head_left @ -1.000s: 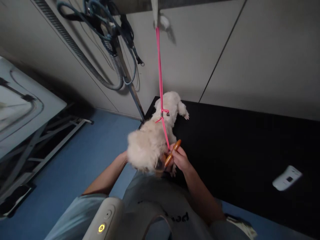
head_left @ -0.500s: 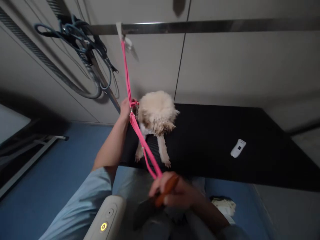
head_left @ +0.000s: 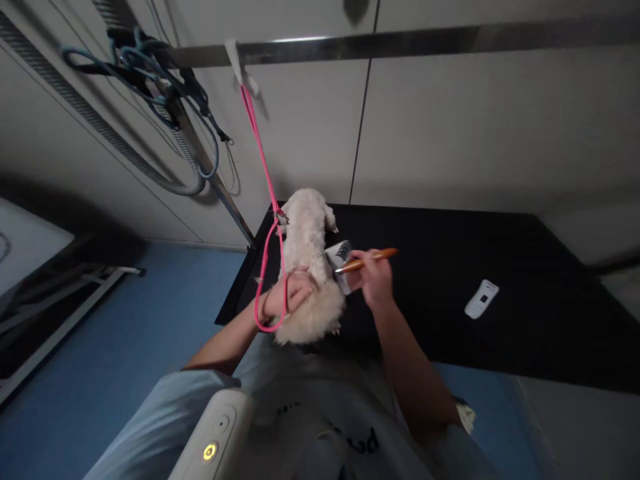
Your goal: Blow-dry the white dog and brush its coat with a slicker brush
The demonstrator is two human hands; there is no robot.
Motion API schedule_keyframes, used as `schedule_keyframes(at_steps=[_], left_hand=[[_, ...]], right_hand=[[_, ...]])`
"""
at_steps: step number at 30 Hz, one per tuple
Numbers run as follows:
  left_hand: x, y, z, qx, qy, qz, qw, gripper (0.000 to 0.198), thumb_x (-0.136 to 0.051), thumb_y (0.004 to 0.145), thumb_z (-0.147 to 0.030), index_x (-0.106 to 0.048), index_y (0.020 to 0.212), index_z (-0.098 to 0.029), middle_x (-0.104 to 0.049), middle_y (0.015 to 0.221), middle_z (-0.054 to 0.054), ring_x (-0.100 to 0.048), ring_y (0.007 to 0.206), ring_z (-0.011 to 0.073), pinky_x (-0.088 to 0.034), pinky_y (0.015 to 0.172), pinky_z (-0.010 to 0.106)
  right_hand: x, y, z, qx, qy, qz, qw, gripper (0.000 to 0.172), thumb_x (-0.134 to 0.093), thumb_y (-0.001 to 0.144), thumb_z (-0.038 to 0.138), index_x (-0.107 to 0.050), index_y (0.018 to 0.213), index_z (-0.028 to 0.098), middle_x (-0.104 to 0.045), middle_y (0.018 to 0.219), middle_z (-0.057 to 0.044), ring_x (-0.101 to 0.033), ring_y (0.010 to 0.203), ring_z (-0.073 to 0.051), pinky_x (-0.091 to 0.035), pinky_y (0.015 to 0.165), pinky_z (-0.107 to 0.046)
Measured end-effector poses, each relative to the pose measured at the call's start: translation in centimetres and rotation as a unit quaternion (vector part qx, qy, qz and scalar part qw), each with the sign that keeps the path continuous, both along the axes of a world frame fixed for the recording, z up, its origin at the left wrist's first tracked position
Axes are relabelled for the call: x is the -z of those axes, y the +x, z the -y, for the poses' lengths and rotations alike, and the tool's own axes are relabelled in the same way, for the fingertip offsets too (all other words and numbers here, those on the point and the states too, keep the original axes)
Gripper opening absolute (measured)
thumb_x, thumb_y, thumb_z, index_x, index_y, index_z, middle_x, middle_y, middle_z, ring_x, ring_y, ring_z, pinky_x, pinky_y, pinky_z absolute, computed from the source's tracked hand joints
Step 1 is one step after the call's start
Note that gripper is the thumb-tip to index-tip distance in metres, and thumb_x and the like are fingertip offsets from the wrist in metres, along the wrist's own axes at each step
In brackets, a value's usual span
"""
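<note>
A small cream-white dog (head_left: 305, 230) is stretched out on a black-topped table (head_left: 425, 280), its fluffier end toward me. My left hand (head_left: 296, 288) lies across the dog's back near that end, fingers laid over the coat. A pink lead (head_left: 263, 157) runs down to a metal clip at the dog's far left side, and its loop hangs across my left wrist. In my right hand (head_left: 373, 277) is a slicker brush (head_left: 373, 259) with an orange-brown handle. Its broad pale head is at the dog's right flank; whether its pins touch the coat I cannot tell.
A white handheld device (head_left: 481, 299) lies on the table's right side. Along the wall runs a metal bar (head_left: 310, 50) with the lead tied to it. Blue cords (head_left: 160, 83) and a grey ribbed hose (head_left: 115, 143) hang at the left. A pale device (head_left: 215, 433) sits low in front of me.
The dog has gone from facing me to lying stretched away. My left hand has moved from the lead's clip onto its back. My right hand has brought the brush up beside it; the lead hangs loose.
</note>
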State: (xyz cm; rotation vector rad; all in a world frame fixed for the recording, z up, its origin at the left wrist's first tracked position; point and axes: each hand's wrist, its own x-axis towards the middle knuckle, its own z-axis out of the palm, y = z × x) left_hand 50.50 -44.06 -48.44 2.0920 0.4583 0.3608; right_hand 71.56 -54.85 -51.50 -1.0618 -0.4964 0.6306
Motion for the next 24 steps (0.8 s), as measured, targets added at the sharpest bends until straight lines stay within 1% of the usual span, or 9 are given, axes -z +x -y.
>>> schedule_keyframes(at_steps=[3, 6, 11, 14, 15, 19, 21, 23, 24], left_hand=[[3.2, -3.5, 1.8, 0.048, 0.083, 0.049, 0.994, 0.034, -0.045, 0.097, -0.039, -0.065, 0.075, -0.022, -0.075, 0.087, 0.008, -0.069, 0.096, 0.0242, -0.036, 0.116, 0.05], [5.4, -6.2, 2.8, 0.011, 0.086, 0.05, 0.995, 0.045, -0.036, 0.102, -0.047, -0.064, 0.077, -0.023, -0.073, 0.081, 0.009, -0.068, 0.096, 0.0246, -0.039, 0.113, 0.049], [7.0, -9.1, 3.6, -0.016, 0.06, 0.055, 0.997, 0.053, -0.035, 0.102, -0.056, -0.067, 0.076, -0.023, -0.071, 0.077, 0.01, -0.068, 0.09, 0.0256, -0.044, 0.107, 0.05], [7.5, -10.6, 3.1, -0.083, 0.018, 0.089, 0.992, 0.059, -0.037, 0.099, -0.064, -0.065, 0.068, -0.022, -0.069, 0.07, 0.01, -0.068, 0.083, 0.026, -0.05, 0.098, 0.049], [7.7, -11.0, 2.7, -0.123, -0.006, 0.09, 0.988, 0.062, -0.036, 0.097, -0.068, -0.063, 0.065, -0.022, -0.068, 0.068, 0.01, -0.067, 0.08, 0.026, -0.052, 0.094, 0.048], [9.0, -11.6, -0.1, -0.354, -0.062, 0.01, 0.933, 0.058, -0.051, 0.085, -0.076, -0.066, 0.076, -0.02, -0.071, 0.083, 0.01, -0.066, 0.083, 0.0249, -0.054, 0.083, 0.04], [9.6, -11.9, -1.6, -0.385, -0.09, -0.036, 0.918, 0.056, -0.067, 0.072, -0.073, -0.069, 0.085, -0.018, -0.072, 0.091, 0.01, -0.066, 0.087, 0.0256, -0.054, 0.082, 0.038], [10.1, -12.5, -2.5, -0.342, -0.155, -0.075, 0.924, 0.058, -0.076, 0.062, -0.069, -0.07, 0.085, -0.016, -0.073, 0.091, 0.011, -0.066, 0.087, 0.0267, -0.055, 0.078, 0.037], [10.3, -12.9, -2.6, -0.315, -0.193, -0.092, 0.925, 0.058, -0.078, 0.06, -0.067, -0.07, 0.085, -0.015, -0.073, 0.09, 0.011, -0.066, 0.085, 0.0269, -0.055, 0.075, 0.036]], right_hand=[[1.7, -1.3, -5.6, -0.069, -0.041, 0.033, 0.996, 0.05, -0.081, 0.063, 0.059, -0.054, 0.078, 0.02, -0.072, 0.076, -0.003, -0.066, 0.067, -0.017, -0.056, 0.064, -0.032], [3.3, -2.2, -7.4, -0.038, -0.048, 0.048, 0.997, 0.044, -0.077, 0.069, 0.057, -0.057, 0.084, 0.021, -0.072, 0.087, -0.003, -0.066, 0.079, -0.016, -0.056, 0.077, -0.032], [3.6, -3.7, -5.9, -0.201, -0.083, 0.183, 0.959, 0.029, -0.072, 0.077, 0.047, -0.061, 0.087, 0.022, -0.071, 0.083, -0.002, -0.066, 0.075, -0.016, -0.056, 0.074, -0.031], [3.3, -4.4, -5.7, -0.032, -0.066, 0.191, 0.979, 0.024, -0.064, 0.085, 0.044, -0.059, 0.092, 0.022, -0.07, 0.092, -0.005, -0.068, 0.087, -0.018, -0.057, 0.085, -0.035], [3.4, -4.9, -5.6, -0.005, -0.054, 0.197, 0.979, 0.022, -0.063, 0.087, 0.042, -0.059, 0.094, 0.022, -0.07, 0.098, -0.006, -0.068, 0.095, -0.019, -0.056, 0.091, -0.037], [4.7, -8.1, -4.2, -0.233, -0.089, 0.221, 0.943, 0.017, -0.069, 0.083, 0.039, -0.063, 0.089, 0.024, -0.071, 0.09, -0.004, -0.069, 0.089, -0.021, -0.059, 0.088, -0.041], [5.3, -9.7, -3.3, -0.169, -0.096, 0.186, 0.963, 0.018, -0.067, 0.085, 0.039, -0.063, 0.093, 0.023, -0.072, 0.094, -0.005, -0.069, 0.092, -0.022, -0.059, 0.089, -0.041], [5.7, -11.0, -2.5, -0.073, -0.061, 0.176, 0.98, 0.016, -0.065, 0.087, 0.037, -0.062, 0.096, 0.024, -0.071, 0.104, -0.007, -0.069, 0.102, -0.023, -0.057, 0.096, -0.042], [5.8, -11.5, -2.1, -0.078, -0.041, 0.187, 0.978, 0.015, -0.066, 0.086, 0.036, -0.063, 0.094, 0.024, -0.072, 0.106, -0.007, -0.069, 0.104, -0.023, -0.056, 0.098, -0.042]])
